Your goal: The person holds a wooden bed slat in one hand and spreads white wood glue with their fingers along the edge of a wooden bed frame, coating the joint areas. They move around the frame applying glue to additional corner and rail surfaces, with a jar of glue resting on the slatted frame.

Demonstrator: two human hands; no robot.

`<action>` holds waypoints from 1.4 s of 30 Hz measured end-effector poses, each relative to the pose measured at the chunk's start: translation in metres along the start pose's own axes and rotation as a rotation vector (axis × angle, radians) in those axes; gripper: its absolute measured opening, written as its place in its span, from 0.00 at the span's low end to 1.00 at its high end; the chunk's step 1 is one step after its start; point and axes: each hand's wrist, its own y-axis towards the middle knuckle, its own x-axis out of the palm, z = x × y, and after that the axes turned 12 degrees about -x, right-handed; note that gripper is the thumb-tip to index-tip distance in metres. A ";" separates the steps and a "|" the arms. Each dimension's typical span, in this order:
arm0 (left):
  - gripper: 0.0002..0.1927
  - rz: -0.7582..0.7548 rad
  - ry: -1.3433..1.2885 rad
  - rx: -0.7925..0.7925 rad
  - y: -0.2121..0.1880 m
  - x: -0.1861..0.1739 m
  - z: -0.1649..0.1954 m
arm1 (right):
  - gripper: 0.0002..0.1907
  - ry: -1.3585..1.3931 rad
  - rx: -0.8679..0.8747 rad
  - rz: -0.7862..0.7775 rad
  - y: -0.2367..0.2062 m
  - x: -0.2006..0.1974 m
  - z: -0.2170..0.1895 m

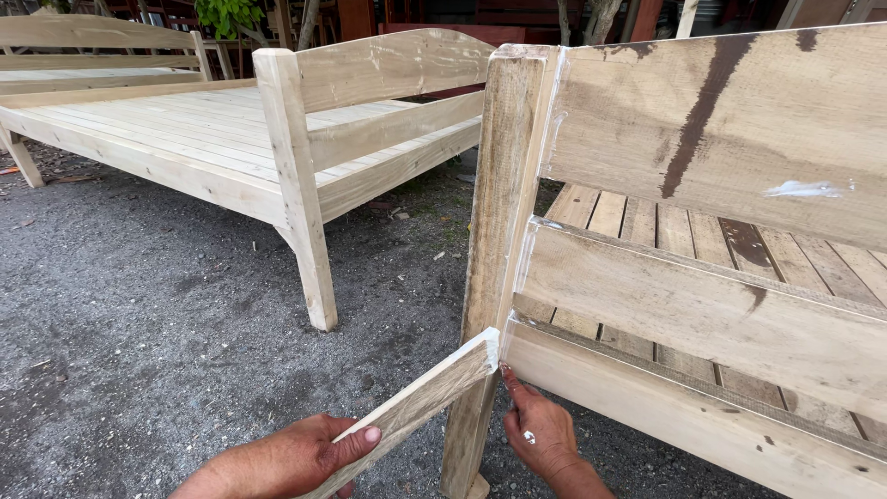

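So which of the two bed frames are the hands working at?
The near one on the right, stained and smeared with white filler; the other frame stands apart, clean, upper left.

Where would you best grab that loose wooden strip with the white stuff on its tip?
Probably at its low, clean end, from underneath, as the left hand does. The wooden strip slants upward, and its filler-smeared tip sits against the bed post.
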 end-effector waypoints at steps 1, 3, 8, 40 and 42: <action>0.39 0.009 0.017 -0.015 -0.001 -0.002 -0.001 | 0.40 0.039 0.033 0.074 0.001 -0.001 -0.001; 0.39 0.028 0.050 -0.047 -0.005 -0.005 -0.004 | 0.37 0.119 0.099 0.218 0.005 -0.003 -0.003; 0.39 0.030 0.051 -0.045 -0.010 -0.008 -0.004 | 0.44 0.070 0.091 0.008 0.016 0.001 -0.002; 0.33 0.028 0.118 -0.102 -0.003 0.009 0.006 | 0.29 1.598 0.324 0.284 -0.011 -0.029 -0.009; 0.34 0.028 0.126 -0.081 -0.004 0.009 0.006 | 0.29 1.656 0.309 0.298 -0.012 -0.035 -0.015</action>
